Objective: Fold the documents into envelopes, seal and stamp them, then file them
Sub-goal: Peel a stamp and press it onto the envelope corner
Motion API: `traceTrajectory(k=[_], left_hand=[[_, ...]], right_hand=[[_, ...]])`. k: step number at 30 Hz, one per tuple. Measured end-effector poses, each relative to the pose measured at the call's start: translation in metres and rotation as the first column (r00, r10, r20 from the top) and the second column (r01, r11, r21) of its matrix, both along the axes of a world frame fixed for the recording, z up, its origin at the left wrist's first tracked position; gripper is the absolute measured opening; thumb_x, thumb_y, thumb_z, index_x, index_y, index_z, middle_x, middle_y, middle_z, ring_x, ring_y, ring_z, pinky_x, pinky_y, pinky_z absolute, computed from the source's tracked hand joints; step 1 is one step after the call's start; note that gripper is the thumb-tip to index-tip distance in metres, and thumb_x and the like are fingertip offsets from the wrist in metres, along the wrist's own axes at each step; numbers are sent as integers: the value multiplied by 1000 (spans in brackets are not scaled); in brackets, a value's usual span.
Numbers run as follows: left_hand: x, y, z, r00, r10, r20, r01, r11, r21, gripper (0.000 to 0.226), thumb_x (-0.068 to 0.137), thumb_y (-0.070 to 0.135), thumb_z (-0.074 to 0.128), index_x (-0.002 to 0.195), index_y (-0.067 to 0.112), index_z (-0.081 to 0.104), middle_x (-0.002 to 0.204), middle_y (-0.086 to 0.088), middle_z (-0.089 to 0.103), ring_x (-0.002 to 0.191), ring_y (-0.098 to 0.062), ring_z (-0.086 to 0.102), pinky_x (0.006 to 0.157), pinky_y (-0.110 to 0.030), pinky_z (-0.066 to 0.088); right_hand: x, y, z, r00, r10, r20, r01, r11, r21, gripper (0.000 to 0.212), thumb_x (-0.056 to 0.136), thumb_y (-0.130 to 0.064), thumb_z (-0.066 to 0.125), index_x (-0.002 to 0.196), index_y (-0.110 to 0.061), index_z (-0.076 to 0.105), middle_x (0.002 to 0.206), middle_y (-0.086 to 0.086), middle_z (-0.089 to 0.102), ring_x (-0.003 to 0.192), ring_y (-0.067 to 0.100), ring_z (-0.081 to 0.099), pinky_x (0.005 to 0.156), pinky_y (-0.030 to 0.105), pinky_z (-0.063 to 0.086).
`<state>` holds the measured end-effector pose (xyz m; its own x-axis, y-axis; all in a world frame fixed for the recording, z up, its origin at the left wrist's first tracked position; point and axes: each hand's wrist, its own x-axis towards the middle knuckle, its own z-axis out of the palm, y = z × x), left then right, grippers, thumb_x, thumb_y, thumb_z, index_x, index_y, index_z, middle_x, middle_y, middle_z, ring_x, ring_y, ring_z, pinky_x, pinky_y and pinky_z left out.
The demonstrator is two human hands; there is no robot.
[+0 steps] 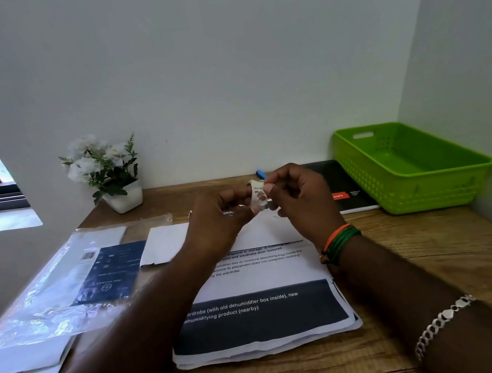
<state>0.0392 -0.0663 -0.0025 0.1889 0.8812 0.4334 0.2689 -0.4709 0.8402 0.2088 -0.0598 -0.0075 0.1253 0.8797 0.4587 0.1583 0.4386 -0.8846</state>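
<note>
Both hands are raised over the desk, pinching a small curled strip of stamps [258, 195] between them. My left hand [216, 219] grips its lower left side and my right hand [299, 197] holds its right edge. Under the hands lies a white envelope [164, 245], resting on the top end of a stack of printed documents [258, 318] with a dark blue band. My forearms hide part of both.
A green plastic basket [411, 168] stands at the back right, beside a black notebook [345, 187]. A clear plastic pack of envelopes [62, 287] lies on the left. A potted white flower [109, 175] and a blue pen tip [260, 174] sit by the wall.
</note>
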Motion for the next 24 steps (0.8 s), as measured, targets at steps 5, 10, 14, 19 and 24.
traceTrajectory(k=[5,10,14,19,24], left_hand=[[1,0,0,1000,16,23,-17,1000,13,28,86,12,79,113,20,79,102,9,79,99,-13,73,91,-21,55],[1,0,0,999,32,30,-32,999,19,27,85,13,80,112,19,79,100,9,79,97,-8,73,90,-21,56],[2,2,-2,998,68,3,-68,998,16,28,85,18,82,112,23,79,100,10,79,97,-7,73,95,-38,58],[4,-2,1,998,58,26,-59,998,39,26,84,14,82,109,21,80,98,12,79,96,-5,74,96,-38,58],[4,-1,4,996,67,60,-69,997,28,25,82,15,84,107,19,81,96,12,79,93,-6,74,92,-27,57]], right_hand=[[0,-1,1,999,40,-18,-41,999,-21,4,92,-3,67,96,-2,67,80,14,73,64,13,66,54,18,49],[1,-1,1,999,23,-40,-24,999,-41,3,90,-2,69,93,-3,68,80,16,74,64,17,67,54,24,51],[2,-2,2,1000,21,-23,-22,999,-49,1,93,-3,65,93,-3,66,78,12,74,61,12,66,54,24,51],[0,-2,-1,999,51,15,-50,996,-68,11,100,-14,58,90,-17,60,91,6,74,76,10,65,60,28,51],[-8,-7,0,987,141,-77,-148,984,-97,9,105,-16,48,98,-12,52,95,1,67,75,0,63,62,22,47]])
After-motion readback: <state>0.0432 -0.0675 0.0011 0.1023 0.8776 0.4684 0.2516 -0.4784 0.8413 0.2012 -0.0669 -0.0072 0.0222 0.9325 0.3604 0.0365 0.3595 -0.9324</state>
